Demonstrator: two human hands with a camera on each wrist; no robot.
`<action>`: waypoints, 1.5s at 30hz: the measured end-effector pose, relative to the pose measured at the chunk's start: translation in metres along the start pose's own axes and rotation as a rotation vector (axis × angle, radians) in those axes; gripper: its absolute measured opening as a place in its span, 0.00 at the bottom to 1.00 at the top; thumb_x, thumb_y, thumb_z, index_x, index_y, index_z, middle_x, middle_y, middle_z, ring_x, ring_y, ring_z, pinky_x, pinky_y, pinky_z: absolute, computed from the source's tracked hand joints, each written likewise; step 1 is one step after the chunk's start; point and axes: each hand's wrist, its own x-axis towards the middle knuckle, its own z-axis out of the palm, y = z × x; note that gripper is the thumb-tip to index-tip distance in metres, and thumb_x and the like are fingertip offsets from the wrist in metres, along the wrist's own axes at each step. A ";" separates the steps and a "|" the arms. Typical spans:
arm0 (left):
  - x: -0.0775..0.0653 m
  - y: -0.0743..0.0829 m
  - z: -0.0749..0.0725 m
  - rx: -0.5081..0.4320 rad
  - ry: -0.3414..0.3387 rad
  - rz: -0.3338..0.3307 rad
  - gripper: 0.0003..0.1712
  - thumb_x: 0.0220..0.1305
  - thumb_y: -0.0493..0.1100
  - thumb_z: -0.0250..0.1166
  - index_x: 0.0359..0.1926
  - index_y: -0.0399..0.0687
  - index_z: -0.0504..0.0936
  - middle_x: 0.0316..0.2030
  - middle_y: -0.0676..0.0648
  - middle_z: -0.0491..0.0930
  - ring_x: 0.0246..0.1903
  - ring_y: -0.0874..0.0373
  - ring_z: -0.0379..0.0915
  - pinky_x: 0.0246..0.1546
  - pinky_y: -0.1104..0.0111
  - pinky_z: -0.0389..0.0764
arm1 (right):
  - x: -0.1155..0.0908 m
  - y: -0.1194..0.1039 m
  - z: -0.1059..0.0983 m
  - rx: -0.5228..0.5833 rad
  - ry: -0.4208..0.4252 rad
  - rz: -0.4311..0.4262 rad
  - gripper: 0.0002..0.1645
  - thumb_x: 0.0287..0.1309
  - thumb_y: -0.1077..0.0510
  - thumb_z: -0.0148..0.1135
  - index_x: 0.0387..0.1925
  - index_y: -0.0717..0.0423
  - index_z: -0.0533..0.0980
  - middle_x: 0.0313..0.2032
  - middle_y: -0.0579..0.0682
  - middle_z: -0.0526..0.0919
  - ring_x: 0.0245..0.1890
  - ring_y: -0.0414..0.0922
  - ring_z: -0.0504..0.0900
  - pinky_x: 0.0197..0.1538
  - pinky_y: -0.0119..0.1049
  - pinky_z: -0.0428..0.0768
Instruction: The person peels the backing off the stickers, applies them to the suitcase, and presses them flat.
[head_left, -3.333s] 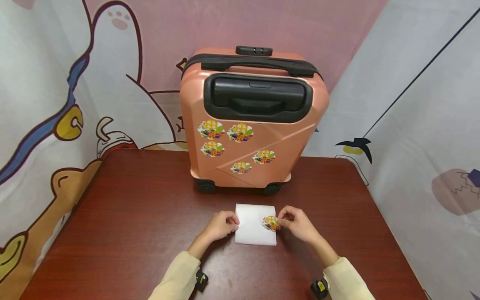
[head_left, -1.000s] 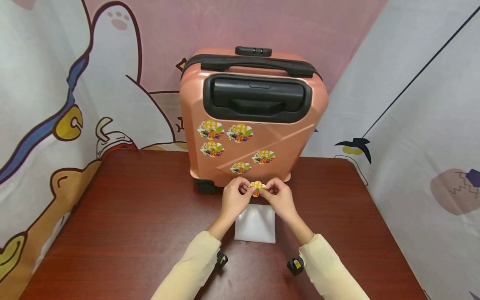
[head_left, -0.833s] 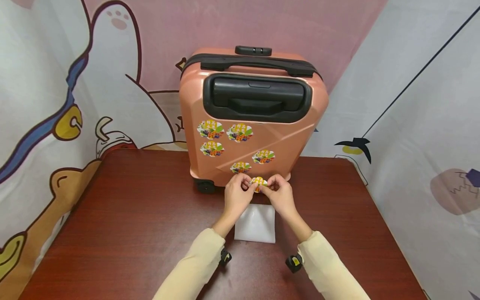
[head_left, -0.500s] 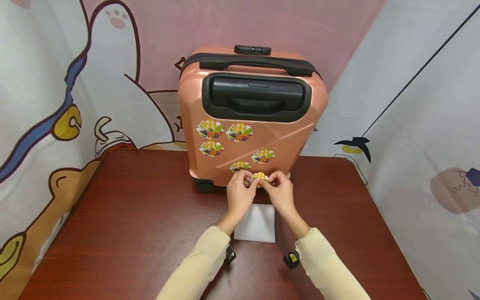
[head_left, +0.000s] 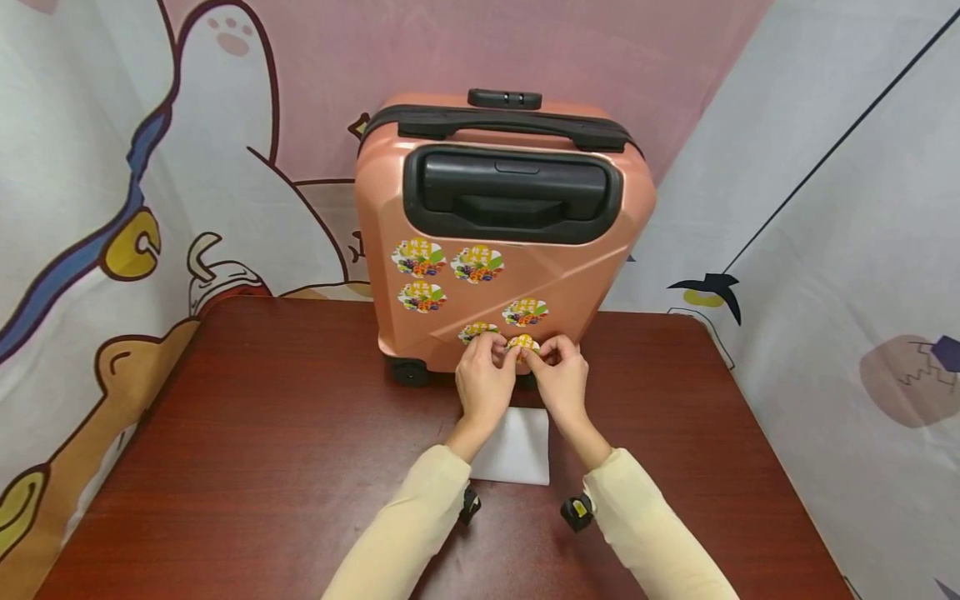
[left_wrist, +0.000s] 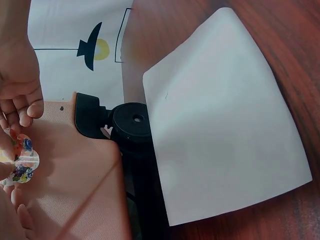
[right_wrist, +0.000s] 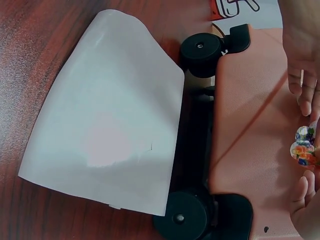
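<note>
A colourful fruit-print sticker point(head_left: 523, 342) is pinched between my two hands at the lower front of a pink suitcase point(head_left: 480, 287). My left hand point(head_left: 483, 379) holds its left edge with thumb and fingers, and my right hand point(head_left: 561, 377) holds its right edge. In the left wrist view the sticker point(left_wrist: 26, 159) lies close over the suitcase shell. Several like stickers are on the shell, one of them point(head_left: 478, 332) partly behind my left fingers. White backing paper point(head_left: 513, 450) lies on the table below my hands, partly covered by my left forearm in the head view.
The suitcase stands upright on black wheels point(head_left: 410, 372) at the back of the dark red-brown table point(head_left: 262, 450). Its black pull handle point(head_left: 516, 187) is recessed near the top. Behind it hangs a cartoon-print cloth point(head_left: 315, 92).
The sticker was at the paper's right edge in my right hand. My left hand came to its other edge, and both hands carried it forward and up to the suitcase's lower front.
</note>
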 end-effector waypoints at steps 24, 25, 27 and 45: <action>0.000 0.001 0.010 0.075 0.096 0.007 0.10 0.47 0.41 0.72 0.26 0.46 0.77 0.23 0.53 0.77 0.20 0.61 0.72 0.22 0.66 0.71 | 0.004 -0.004 0.005 -0.035 0.080 -0.010 0.13 0.43 0.65 0.69 0.19 0.62 0.71 0.17 0.53 0.73 0.19 0.42 0.70 0.23 0.29 0.67; 0.001 0.001 0.010 0.081 0.099 0.007 0.10 0.47 0.41 0.72 0.26 0.46 0.77 0.23 0.53 0.77 0.20 0.61 0.72 0.22 0.66 0.71 | 0.005 -0.005 0.005 -0.036 0.082 -0.011 0.13 0.43 0.65 0.69 0.19 0.62 0.71 0.17 0.53 0.73 0.19 0.42 0.70 0.23 0.30 0.67; 0.000 0.001 0.011 0.092 0.106 0.010 0.10 0.47 0.41 0.72 0.26 0.46 0.77 0.23 0.53 0.77 0.20 0.60 0.71 0.23 0.66 0.70 | 0.005 -0.005 0.006 -0.037 0.085 -0.011 0.13 0.43 0.65 0.69 0.19 0.62 0.70 0.17 0.53 0.73 0.19 0.42 0.70 0.23 0.31 0.67; 0.001 -0.001 0.011 0.075 0.140 0.047 0.09 0.48 0.40 0.71 0.25 0.45 0.77 0.22 0.52 0.77 0.20 0.60 0.72 0.20 0.68 0.72 | 0.005 -0.007 0.007 -0.037 0.103 -0.012 0.12 0.43 0.65 0.69 0.20 0.63 0.71 0.18 0.54 0.74 0.20 0.43 0.72 0.24 0.29 0.68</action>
